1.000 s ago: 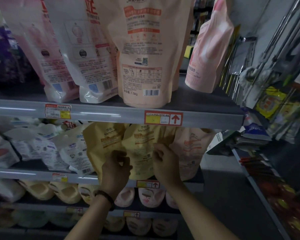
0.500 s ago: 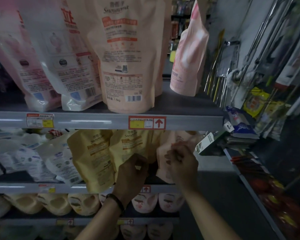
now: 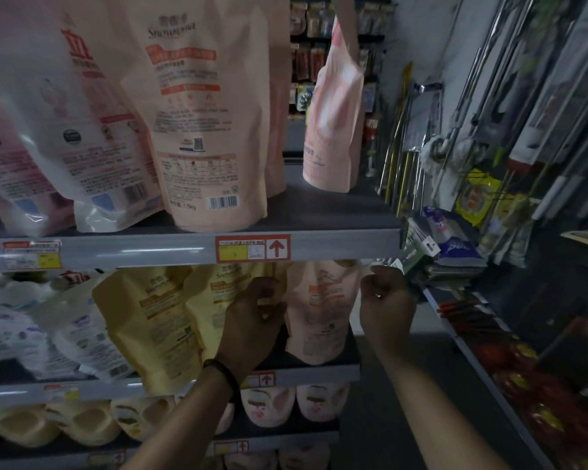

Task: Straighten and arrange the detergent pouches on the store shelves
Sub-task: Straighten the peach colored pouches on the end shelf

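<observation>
On the middle shelf (image 3: 319,375) a peach detergent pouch (image 3: 319,320) stands upright at the right end. My left hand (image 3: 252,323) grips its left edge, fingers curled in the gap beside two leaning yellow pouches (image 3: 150,320). My right hand (image 3: 386,307) is curled at the pouch's upper right edge and seems to pinch it. On the top shelf (image 3: 150,252) stand a large peach pouch (image 3: 204,130), a white and pink pouch (image 3: 82,137) and a narrow pink pouch (image 3: 333,113) turned sideways.
White pouches (image 3: 65,334) lean at the left of the middle shelf. Pouches lie bottom-out on the shelf below (image 3: 272,405). Past the shelf's right end are a stack of packets (image 3: 455,256), mop handles (image 3: 404,147) and a low rack of red goods (image 3: 523,385).
Both hands have moved right from the yellow pouches to the peach pouch. My right hand went from its front to its upper right edge, and the pouch stands straighter.
</observation>
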Available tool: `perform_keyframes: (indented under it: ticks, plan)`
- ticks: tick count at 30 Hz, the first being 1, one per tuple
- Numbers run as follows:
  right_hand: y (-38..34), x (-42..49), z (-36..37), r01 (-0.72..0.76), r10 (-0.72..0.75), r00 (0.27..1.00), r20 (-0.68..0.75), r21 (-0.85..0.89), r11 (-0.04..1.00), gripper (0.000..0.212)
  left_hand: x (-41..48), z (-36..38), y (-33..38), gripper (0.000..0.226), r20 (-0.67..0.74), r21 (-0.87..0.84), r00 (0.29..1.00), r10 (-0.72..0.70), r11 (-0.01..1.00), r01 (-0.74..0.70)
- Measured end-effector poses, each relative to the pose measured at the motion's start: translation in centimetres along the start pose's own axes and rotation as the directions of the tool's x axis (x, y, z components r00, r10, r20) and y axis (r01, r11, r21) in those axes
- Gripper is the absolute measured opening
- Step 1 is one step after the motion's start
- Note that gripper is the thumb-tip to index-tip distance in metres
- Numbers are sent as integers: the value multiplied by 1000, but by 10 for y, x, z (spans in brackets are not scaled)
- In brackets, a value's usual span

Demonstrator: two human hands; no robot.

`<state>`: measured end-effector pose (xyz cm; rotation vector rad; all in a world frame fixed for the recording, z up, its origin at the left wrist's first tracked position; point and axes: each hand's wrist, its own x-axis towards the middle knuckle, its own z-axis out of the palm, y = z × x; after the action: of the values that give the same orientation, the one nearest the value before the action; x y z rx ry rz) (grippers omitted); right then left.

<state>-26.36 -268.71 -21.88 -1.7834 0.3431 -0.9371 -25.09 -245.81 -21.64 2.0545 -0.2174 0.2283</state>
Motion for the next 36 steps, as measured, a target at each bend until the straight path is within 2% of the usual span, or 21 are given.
perform_keyframes:
  ticks: [5, 8, 11, 15, 18, 22, 26, 33, 36]
  plan:
    - [14, 16, 2, 113, -113, 993, 30, 2, 994, 22, 10, 11, 4, 40, 38, -115, 998, -49, 992, 53]
    - [17, 22, 5, 95, -93, 989, 118, -11, 995, 16, 15, 16, 2, 45, 86, -152, 992, -90, 983, 102]
    - [24, 28, 7, 65, -59, 984, 168, -34, 997, 13, 20, 21, -4, 60, 75, -144, 995, -62, 987, 73]
    - [37, 40, 9, -26, 41, 975, 218, -72, 997, 22, 25, 23, 0, 34, 65, -56, 998, 14, 998, -11]
    - [42, 49, 9, -84, 102, 964, 246, -82, 993, 28, 27, 26, -4, 44, 59, -33, 998, 25, 999, -23]
    - [37, 55, 5, -59, 80, 959, 274, -83, 995, 30, 28, 30, -9, 45, 24, -43, 1000, 7, 999, -6]
    - [35, 59, 0, -11, 59, 941, 334, -142, 990, 28, 28, 28, -6, 18, -3, -33, 1000, -16, 999, 16]
    - [57, 52, -9, -91, 94, 942, 323, -26, 996, 27, 23, 26, -10, 19, -7, -81, 999, -52, 995, 52]
    - [54, 45, -20, -97, 76, 956, 283, 59, 994, 24, 23, 21, -2, 15, 17, -96, 1000, -7, 995, 9]
